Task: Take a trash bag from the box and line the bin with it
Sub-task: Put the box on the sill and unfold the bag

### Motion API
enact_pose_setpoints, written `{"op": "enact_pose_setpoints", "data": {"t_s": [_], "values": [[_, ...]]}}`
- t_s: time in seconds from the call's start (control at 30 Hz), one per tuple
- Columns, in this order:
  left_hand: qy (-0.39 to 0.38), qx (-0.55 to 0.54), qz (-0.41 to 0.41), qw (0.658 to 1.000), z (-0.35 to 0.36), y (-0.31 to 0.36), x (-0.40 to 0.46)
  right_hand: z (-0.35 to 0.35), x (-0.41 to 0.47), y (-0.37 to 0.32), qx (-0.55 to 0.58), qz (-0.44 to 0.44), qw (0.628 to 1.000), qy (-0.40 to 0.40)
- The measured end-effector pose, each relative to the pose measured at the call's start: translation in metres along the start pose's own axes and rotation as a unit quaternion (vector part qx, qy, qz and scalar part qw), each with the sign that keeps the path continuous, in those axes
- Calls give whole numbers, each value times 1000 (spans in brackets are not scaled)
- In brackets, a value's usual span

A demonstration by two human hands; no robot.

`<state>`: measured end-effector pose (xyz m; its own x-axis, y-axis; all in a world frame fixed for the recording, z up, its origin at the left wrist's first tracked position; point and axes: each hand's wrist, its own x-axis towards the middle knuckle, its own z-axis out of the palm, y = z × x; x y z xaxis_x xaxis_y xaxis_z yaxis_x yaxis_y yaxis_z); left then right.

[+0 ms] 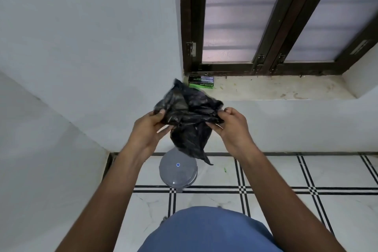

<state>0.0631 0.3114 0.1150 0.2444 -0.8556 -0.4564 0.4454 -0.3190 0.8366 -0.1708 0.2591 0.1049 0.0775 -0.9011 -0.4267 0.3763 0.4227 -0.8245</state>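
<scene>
A crumpled black trash bag point(188, 120) hangs in the air between my hands, partly spread, its lower tip dangling over the bin. My left hand point(148, 131) pinches its left edge and my right hand point(231, 127) pinches its right edge. Below it on the floor stands a grey round bin point(177, 172) with its lid shut and a pedal at the front. The black and green trash bag box point(201, 82) lies on the window sill behind the bag, partly hidden by it.
A stained window sill point(276, 90) runs under a dark-framed window point(272, 26). White walls meet at a corner on the left. The floor point(286, 172) has white tiles with black lines. My blue clothing fills the bottom middle.
</scene>
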Motion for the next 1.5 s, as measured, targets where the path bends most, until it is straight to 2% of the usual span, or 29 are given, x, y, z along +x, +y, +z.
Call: {"op": "enact_pose_setpoints", "data": {"t_s": [0.1,0.17,0.2,0.27,0.33,0.43,0.5,0.57,0.6,0.67,0.73,0.83,0.9,0.93,0.97,1.03,1.07,1.1,1.17,1.2,1.23,1.33,1.4,1.5], "values": [[-5,-200,-19,980,-14,7,0,-10,2,2,74,50,995,39],[-14,-230,-4,973,-20,10,-2,-16,0,3,72,93,992,37],[-16,-197,9,980,-21,10,-2,-17,-1,3,14,110,993,29],[-17,-89,33,995,-20,9,-3,-15,-9,4,-197,95,976,11],[-10,-6,39,999,-15,7,-4,-6,-19,6,-342,8,940,3],[-24,42,32,998,-5,5,-7,16,-36,6,-398,-126,902,-109],[-41,53,28,997,1,5,-9,27,-39,4,-432,-136,876,-163],[-58,49,30,997,4,8,-13,33,-36,1,-457,-131,863,-170],[-69,51,28,996,3,11,-15,35,-34,0,-440,-123,874,-163],[-108,74,21,991,-5,16,-18,31,-33,-7,-329,-79,927,-161],[-131,179,19,975,-18,17,-17,26,-39,-21,-204,-2,958,-200],[-111,405,29,907,-33,15,-15,16,-46,-39,-110,97,963,-225],[-82,501,48,860,-39,12,-14,12,-43,-41,-53,98,975,-191],[-71,520,58,849,-42,13,-14,11,-41,-41,-32,88,980,-174],[-60,508,50,858,-45,15,-14,10,-39,-41,-30,74,984,-157],[-71,378,-8,923,-51,20,-15,6,-35,-40,-114,10,988,-102],[-84,287,-50,953,-54,23,-16,4,-32,-39,-210,-39,975,-59],[-104,197,-91,971,-56,26,-18,2,-29,-36,-326,-82,942,-17],[-136,77,-117,981,-55,30,-23,-2,-26,-27,-518,-107,846,61],[-148,36,-110,982,-53,30,-25,-2,-24,-23,-574,-101,809,80],[-149,5,-102,984,-51,28,-25,-2,-21,-21,-603,-84,789,83],[-136,2,-61,989,-42,25,-21,0,-21,-21,-648,-35,760,31],[-143,48,-38,988,-37,24,-16,5,-30,-27,-671,-90,735,-33],[-165,94,-24,982,-28,22,-16,18,-43,-33,-627,-189,742,-144]]}}
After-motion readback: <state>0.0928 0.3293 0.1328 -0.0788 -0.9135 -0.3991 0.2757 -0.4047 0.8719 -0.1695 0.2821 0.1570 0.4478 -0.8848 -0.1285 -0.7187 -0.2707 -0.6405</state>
